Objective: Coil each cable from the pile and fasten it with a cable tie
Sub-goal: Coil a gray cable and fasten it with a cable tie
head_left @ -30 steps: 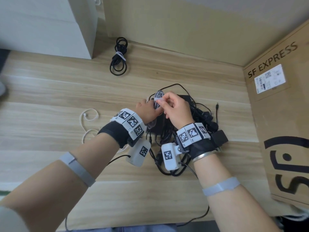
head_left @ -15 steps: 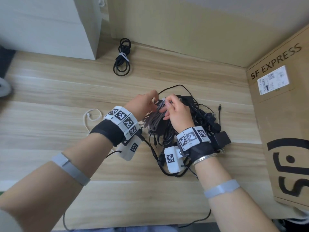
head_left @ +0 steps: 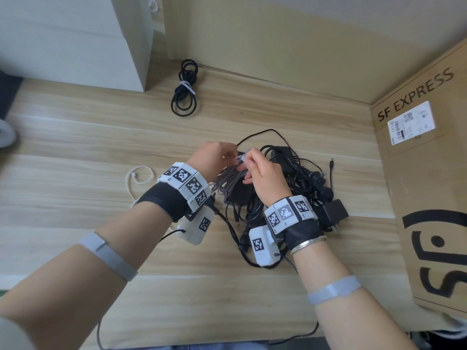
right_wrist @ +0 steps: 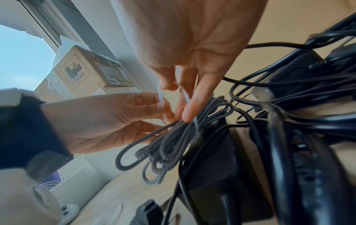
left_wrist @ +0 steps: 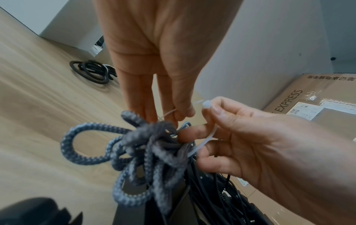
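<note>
A coiled grey braided cable (head_left: 227,179) (left_wrist: 146,153) (right_wrist: 173,137) hangs between both hands above the pile of black cables (head_left: 298,178) (right_wrist: 289,114). A white cable tie (left_wrist: 209,135) (right_wrist: 185,97) loops around the coil. My right hand (head_left: 265,173) (left_wrist: 250,137) pinches the tie's head end between thumb and forefinger, with its other fingers against the coil. My left hand (head_left: 214,157) (right_wrist: 115,118) pinches the tie's thin tail (left_wrist: 169,113) (right_wrist: 161,99) beside it.
A black coil fastened with a white tie (head_left: 185,89) (left_wrist: 92,71) lies at the back of the wooden table (head_left: 75,147). A loose white cable (head_left: 139,176) lies left of my left wrist. A big SF EXPRESS cardboard box (head_left: 429,173) stands at the right, a white cabinet (head_left: 75,34) back left.
The grey coil has tilted from upright to slanting down toward my left wrist. Both hands have shifted their pinch onto the two ends of the white tie.
</note>
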{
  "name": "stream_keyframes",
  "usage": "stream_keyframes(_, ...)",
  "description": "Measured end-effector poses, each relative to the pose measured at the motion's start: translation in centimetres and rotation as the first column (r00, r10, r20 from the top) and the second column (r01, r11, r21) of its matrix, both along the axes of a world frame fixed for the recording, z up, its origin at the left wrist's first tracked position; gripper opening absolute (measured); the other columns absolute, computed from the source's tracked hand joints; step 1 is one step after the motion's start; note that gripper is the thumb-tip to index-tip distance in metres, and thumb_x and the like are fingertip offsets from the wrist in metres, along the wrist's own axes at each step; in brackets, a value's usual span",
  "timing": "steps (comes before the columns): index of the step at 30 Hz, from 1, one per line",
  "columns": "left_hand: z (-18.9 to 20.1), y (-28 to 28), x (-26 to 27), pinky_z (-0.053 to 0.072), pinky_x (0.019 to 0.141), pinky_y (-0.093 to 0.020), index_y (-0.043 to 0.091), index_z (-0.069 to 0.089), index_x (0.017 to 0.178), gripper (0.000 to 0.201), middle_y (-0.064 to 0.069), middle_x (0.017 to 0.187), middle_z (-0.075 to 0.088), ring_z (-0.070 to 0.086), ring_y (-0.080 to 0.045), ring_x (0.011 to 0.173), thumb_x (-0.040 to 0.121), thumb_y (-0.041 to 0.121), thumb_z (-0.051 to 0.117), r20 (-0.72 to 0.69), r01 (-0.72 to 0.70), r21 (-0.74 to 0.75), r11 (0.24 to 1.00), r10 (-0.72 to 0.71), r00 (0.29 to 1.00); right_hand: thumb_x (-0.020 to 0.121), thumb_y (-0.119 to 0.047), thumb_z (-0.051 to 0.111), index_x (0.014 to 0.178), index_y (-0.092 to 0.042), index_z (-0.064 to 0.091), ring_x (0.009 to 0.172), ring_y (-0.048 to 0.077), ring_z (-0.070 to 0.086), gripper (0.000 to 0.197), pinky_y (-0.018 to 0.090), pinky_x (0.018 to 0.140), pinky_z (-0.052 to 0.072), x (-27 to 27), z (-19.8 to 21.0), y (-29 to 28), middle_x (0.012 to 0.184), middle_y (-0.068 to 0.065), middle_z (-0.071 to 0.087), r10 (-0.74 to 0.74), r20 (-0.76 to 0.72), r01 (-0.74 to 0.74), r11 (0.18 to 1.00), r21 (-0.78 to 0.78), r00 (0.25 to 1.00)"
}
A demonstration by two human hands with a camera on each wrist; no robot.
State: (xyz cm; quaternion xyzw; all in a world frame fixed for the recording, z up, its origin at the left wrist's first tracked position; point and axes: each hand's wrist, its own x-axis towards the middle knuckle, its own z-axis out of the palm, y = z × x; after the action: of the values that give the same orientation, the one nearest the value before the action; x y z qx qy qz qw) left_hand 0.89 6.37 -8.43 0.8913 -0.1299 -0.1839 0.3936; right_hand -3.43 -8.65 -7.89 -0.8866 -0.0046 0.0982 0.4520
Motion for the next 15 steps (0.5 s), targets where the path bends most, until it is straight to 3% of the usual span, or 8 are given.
stream_keyframes(4, 0.2, 0.06, 0.14, 0.036, 0.069, -0.025, 0.002, 0.063, 0.092, 0.013, -0.012, 0.093, 0.067, 0.052, -0.018, 0.076, 0.087, 0.013, 0.06, 0.017, 0.022, 0.026, 0.999, -0.023, 1.0, 0.099, -0.019, 0.039, 0.091, -0.007, 0.05, 0.069, 0.016, 0.058, 0.018, 0.018, 0.065, 0.057, 0.11, -0.04, -0.01, 0.078, 0.008, 0.059, 0.0, 0.008, 0.0, 1.0, 0.003, 1.0)
stream_keyframes(8, 0.35, 0.14, 0.2, 0.037, 0.07, -0.026, 0.002, 0.062, 0.091, 0.011, -0.012, 0.093, 0.067, 0.052, -0.017, 0.076, 0.088, 0.012, 0.059, 0.006, 0.041, 0.032, 0.999, -0.041, 0.999, 0.1, -0.02, 0.038, 0.088, -0.009, 0.048, 0.068, 0.01, 0.057, 0.019, 0.019, 0.065, 0.057, 0.07, -0.05, -0.03, 0.079, -0.007, 0.06, -0.002, -0.003, 0.003, 1.0, 0.02, 1.0)
stream_keyframes(15, 0.11, 0.16, 0.18, 0.028, 0.062, -0.021, 0.002, 0.062, 0.089, 0.009, -0.011, 0.093, 0.067, 0.051, -0.017, 0.076, 0.087, 0.01, 0.06, 0.04, 0.047, 0.021, 0.999, -0.047, 0.998, 0.099, -0.018, 0.04, 0.095, -0.006, 0.052, 0.069, 0.008, 0.059, 0.017, 0.007, 0.056, 0.048, 0.4, 0.26, 0.19, 0.079, -0.004, 0.057, 0.031, -0.017, -0.031, 0.999, -0.02, 0.999)
